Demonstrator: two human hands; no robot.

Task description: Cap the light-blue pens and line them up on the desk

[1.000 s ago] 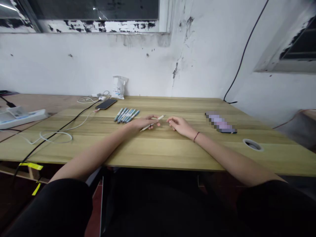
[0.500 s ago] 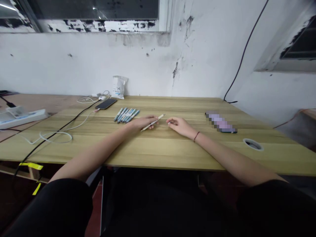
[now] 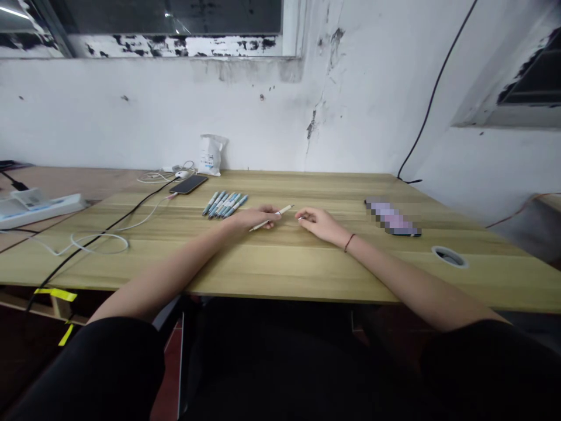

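Gripping pen (image 3: 283,209) in left hand (image 3: 253,218) over table (image 3: 284,269), slanted near-left to far-right, tip aimed at right hand (image 3: 319,223) just beside. Curled there, can't tell if pinching anything.

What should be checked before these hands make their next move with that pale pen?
1. Grip on the pale pen: ok, the left hand has its fingers closed round the barrel.
2. Pen's free end towards the right hand: ok, a small gap between them.
3. Right hand pinching a small part: cannot tell, too small.
4. The row of blue pens lying tidy: ok, side by side, close to the left hand.
5. The phone and its cable away from the hands: ok, beyond the blue pens.
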